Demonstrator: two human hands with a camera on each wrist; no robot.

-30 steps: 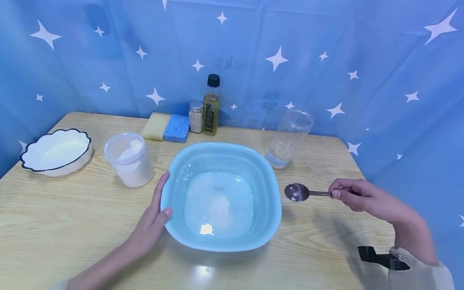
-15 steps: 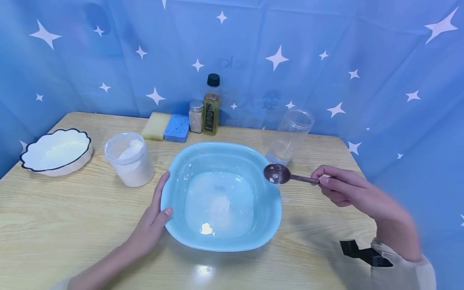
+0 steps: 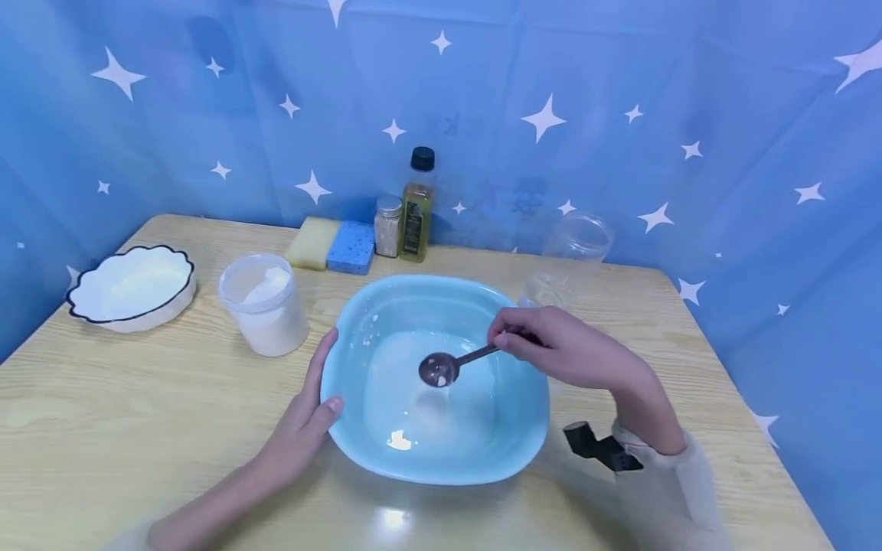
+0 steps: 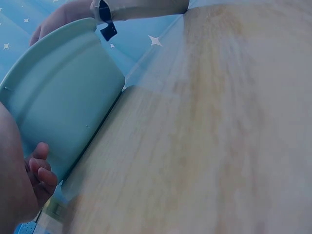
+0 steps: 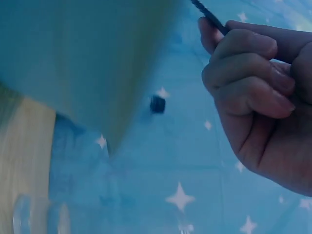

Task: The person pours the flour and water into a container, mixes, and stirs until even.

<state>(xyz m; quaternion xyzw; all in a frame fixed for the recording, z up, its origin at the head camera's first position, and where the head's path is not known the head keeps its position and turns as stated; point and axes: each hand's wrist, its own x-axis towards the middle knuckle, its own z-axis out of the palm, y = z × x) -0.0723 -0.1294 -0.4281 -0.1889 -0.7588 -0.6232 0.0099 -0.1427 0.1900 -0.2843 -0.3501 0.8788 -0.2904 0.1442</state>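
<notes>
From the head view we see the right hand (image 3: 565, 353) pinching the handle of a small dark metal spoon (image 3: 448, 366) between thumb and curled fingers, the spoon's round bowl held over the middle of a light blue square plastic basin (image 3: 530, 428) that has milky white liquid in its bottom. We cannot tell from this view whether the spoon's bowl touches the liquid. The left hand (image 3: 303, 421) lies against the basin's left rim with its fingers nearly straight along the outer wall and the thumb laid on the edge; it rests there and grips nothing. The basin stands on a pale wooden table (image 3: 138, 413). The left wrist view adds what the head view hides: the basin's smooth outer wall (image 4: 63, 102) seen from low down, with loosely curled fingertips (image 4: 41, 173) beside its base, and the right sleeve with a dark strap at the far rim. The right wrist view shows the grip from below, with the fingers (image 5: 248, 63) folded over the thin dark handle (image 5: 209, 17); the spoon's bowl is out of its frame. Only the head view takes in the rest: a translucent white tub of white powder (image 3: 264, 304) just left of the basin, a white scalloped dish with a dark rim (image 3: 132, 287) farther left, yellow and blue sponges (image 3: 334, 245), a small glass shaker (image 3: 387, 226), a black-capped bottle of yellow oil (image 3: 417, 207) and a clear jar (image 3: 568, 256) behind the right hand.
</notes>
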